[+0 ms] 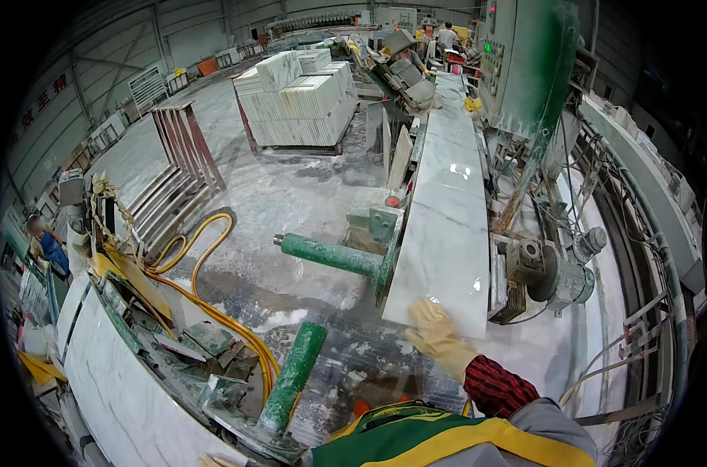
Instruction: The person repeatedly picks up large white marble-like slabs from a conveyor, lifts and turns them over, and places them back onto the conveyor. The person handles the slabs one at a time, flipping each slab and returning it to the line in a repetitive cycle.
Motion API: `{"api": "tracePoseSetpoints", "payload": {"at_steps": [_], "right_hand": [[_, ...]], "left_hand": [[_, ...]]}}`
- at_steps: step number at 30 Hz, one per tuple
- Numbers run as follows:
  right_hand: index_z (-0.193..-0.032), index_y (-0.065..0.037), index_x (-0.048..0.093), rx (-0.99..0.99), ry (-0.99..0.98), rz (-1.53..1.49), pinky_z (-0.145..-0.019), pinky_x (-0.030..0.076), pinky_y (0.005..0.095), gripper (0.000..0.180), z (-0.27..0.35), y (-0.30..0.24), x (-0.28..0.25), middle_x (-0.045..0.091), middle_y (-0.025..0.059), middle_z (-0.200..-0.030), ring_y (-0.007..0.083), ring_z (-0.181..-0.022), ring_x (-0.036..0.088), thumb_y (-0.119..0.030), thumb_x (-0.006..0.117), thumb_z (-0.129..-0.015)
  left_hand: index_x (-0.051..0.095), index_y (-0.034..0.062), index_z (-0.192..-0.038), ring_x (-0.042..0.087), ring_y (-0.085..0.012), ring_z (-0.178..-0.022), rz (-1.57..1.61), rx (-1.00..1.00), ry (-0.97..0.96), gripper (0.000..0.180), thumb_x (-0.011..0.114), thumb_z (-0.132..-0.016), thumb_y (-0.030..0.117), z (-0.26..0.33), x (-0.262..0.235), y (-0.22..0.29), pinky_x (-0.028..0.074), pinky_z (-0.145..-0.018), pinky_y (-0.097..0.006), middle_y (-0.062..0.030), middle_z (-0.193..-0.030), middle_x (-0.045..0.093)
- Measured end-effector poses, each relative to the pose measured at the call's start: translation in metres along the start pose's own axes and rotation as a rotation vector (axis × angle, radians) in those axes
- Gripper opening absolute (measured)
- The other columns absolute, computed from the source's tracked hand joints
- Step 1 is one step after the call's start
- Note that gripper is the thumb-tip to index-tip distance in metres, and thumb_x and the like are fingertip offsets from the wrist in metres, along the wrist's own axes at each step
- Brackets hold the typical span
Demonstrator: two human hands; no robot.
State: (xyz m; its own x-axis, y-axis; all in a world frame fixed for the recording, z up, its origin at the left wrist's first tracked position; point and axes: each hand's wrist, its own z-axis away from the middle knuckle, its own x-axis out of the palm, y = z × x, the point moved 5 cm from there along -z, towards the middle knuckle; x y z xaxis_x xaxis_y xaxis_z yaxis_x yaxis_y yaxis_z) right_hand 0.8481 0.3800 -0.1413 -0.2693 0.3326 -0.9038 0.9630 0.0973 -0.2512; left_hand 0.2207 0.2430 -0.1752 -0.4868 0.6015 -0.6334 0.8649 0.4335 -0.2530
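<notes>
My right hand (437,333), in a yellow glove with a red checked sleeve, rests flat on the near end of a long white marble slab (445,218) lying on a conveyor line. The fingers are spread and lie on the slab's near edge. My left hand (213,461) shows only as a gloved tip at the bottom edge, next to another white marble slab (120,389) at the lower left; whether it holds anything is hidden.
Green rollers (330,254) (293,376) stick out beside the line. A yellow hose (205,303) runs over the wet floor. A motor and polishing machine (556,268) stand right of the slab. Stacked white slabs (303,97) sit far back. People work at the far left (46,245) and far end.
</notes>
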Motion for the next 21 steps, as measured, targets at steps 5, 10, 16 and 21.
{"api": "tracePoseSetpoints", "payload": {"at_steps": [5, 10, 16, 21], "right_hand": [[-0.113, 0.000, 0.059, -0.098, -0.046, 0.046, -0.109, 0.043, 0.0446, 0.031, -0.021, -0.001, 0.019, 0.059, 0.0183, -0.121, 0.0381, -0.122, 0.055, -0.018, 0.060, -0.087], [-0.114, -0.004, 0.063, -0.136, 0.120, 0.004, -0.109, 0.044, 0.0453, 0.028, -0.021, 0.007, 0.020, 0.062, 0.0163, -0.124, 0.0375, -0.121, 0.057, -0.015, 0.057, -0.089], [-0.121, -0.007, 0.064, -0.129, 0.138, 0.063, -0.109, 0.044, 0.0459, 0.033, -0.002, 0.030, 0.014, 0.065, 0.0134, -0.129, 0.0351, -0.124, 0.058, -0.012, 0.059, -0.089], [-0.124, -0.008, 0.064, 0.007, 0.063, 0.165, -0.112, 0.042, 0.0459, 0.035, 0.042, 0.077, 0.008, 0.064, 0.0126, -0.132, 0.0346, -0.127, 0.057, -0.015, 0.059, -0.090]], "left_hand": [[0.067, -0.0022, -0.128, 0.066, -0.0401, -0.113, 0.047, -0.030, -0.086, 0.035, 0.062, -0.101, 0.019, -0.007, -0.007, 0.002, 0.053, -0.100, -0.051, -0.0233, -0.125, 0.069], [0.067, -0.0013, -0.128, 0.066, -0.0407, -0.113, -0.002, 0.009, -0.049, 0.035, 0.060, -0.102, 0.021, 0.014, 0.011, -0.007, 0.052, -0.101, -0.052, -0.0232, -0.124, 0.069], [0.068, -0.0001, -0.127, 0.067, -0.0396, -0.111, -0.013, 0.002, -0.037, 0.033, 0.060, -0.102, 0.021, 0.011, 0.004, -0.002, 0.054, -0.098, -0.052, -0.0222, -0.123, 0.069], [0.069, 0.0003, -0.126, 0.067, -0.0387, -0.111, -0.070, 0.113, 0.045, 0.033, 0.061, -0.101, 0.021, 0.021, 0.011, -0.002, 0.055, -0.095, -0.052, -0.0209, -0.123, 0.070]]}}
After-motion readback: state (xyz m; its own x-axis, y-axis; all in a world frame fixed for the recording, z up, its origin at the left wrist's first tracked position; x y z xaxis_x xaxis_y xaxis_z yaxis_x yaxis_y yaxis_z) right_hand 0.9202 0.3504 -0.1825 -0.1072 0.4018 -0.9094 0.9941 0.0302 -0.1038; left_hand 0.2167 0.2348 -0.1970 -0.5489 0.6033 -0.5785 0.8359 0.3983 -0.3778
